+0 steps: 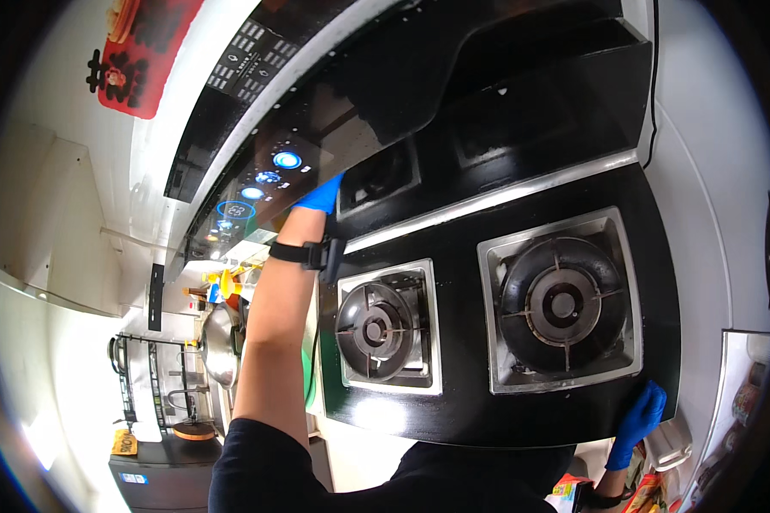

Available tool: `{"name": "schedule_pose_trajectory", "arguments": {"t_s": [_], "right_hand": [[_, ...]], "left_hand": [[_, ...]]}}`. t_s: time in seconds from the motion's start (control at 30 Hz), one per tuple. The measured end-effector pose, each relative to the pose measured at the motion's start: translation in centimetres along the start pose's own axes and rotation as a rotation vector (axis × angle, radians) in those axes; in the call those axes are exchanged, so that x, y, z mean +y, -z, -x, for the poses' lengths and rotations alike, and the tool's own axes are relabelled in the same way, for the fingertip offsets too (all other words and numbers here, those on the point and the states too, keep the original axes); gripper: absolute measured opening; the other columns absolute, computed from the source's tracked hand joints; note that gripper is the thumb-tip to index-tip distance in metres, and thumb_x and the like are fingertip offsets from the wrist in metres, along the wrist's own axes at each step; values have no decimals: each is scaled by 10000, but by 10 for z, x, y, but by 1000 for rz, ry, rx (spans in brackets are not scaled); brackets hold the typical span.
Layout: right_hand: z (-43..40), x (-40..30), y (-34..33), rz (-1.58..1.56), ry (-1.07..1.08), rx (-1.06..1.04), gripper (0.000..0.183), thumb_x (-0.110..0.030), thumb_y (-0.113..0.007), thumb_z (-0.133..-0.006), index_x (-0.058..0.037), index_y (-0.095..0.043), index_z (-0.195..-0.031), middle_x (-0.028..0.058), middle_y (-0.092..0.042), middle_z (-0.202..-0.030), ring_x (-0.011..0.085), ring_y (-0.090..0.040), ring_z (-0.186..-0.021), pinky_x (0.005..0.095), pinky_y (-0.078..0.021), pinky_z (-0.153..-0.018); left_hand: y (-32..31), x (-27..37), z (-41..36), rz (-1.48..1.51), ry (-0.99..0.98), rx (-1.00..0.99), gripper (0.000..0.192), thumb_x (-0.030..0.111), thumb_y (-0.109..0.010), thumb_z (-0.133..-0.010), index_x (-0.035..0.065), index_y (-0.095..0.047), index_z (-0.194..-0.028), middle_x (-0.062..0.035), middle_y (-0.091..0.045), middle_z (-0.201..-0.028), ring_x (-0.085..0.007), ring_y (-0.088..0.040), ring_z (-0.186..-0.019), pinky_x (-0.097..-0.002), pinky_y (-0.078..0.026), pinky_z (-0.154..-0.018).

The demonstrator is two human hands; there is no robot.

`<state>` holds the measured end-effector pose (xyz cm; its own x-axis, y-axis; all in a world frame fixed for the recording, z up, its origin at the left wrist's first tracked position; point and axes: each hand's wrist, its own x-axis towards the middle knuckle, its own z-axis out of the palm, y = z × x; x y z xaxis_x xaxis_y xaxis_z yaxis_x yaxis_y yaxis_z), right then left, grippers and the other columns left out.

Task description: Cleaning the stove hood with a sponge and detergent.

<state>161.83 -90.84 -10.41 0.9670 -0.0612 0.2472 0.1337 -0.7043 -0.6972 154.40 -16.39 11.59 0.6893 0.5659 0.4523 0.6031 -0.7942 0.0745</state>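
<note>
My left hand (323, 194), in a blue glove, reaches up to the lower edge of a glossy black range hood (385, 96). The hood hides its fingers and anything they may hold. A black strap (289, 252) with a buckle circles that wrist. At the front right corner of the black gas cooktop (462, 320), my right hand (645, 405) rests in a matching glove. Its fingers look bent together, and I cannot see whether anything lies under them. Two burners sit in steel trays, the left burner (375, 330) smaller than the right burner (563, 304).
Lit blue touch controls (287, 160) glow on the hood. Bottles (231, 285) and a steel wok (220, 346) stand to the left, beyond my arm. Food packets (568, 488) and a whitish plastic container (668, 445) lie low on the right. A black cable (654, 83) runs down the right wall.
</note>
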Motion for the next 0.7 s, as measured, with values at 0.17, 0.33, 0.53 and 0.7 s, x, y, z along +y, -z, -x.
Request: {"name": "schedule_pose_trajectory", "arguments": {"t_s": [0.17,0.33,0.53,0.7], "right_hand": [[-2,-1,2,-47,-37,-27,116,-40,-489,-811,27,-557,-877,143,-550,-851,271,-525,-781,323,-413,-730],[-2,-3,-1,-29,-38,-50,103,-31,-488,-808,26,-552,-867,145,-546,-853,275,-523,-777,320,-413,-727],[1,2,7,7,-60,-76,110,-16,-490,-803,35,-554,-877,138,-550,-868,262,-527,-778,313,-417,-728],[-3,-5,-10,-79,-41,-56,137,-23,-486,-815,38,-559,-913,144,-557,-880,262,-531,-809,317,-412,-759]], "left_hand": [[9,15,-23,1,17,-92,498,344,-561,-752,6,-493,-1112,-156,-483,-1164,-275,-430,-1103,-326,-301,-940],[21,64,-21,-209,-113,-98,490,330,-566,-751,-1,-491,-1105,-169,-476,-1166,-303,-424,-1098,-346,-304,-937],[-4,54,-34,72,-107,-69,434,302,-563,-757,5,-522,-1070,-151,-508,-1130,-280,-459,-1057,-332,-323,-921],[4,-80,-61,-49,-211,67,422,304,-562,-760,-2,-537,-1050,-126,-525,-1113,-240,-478,-1038,-300,-331,-909]]}}
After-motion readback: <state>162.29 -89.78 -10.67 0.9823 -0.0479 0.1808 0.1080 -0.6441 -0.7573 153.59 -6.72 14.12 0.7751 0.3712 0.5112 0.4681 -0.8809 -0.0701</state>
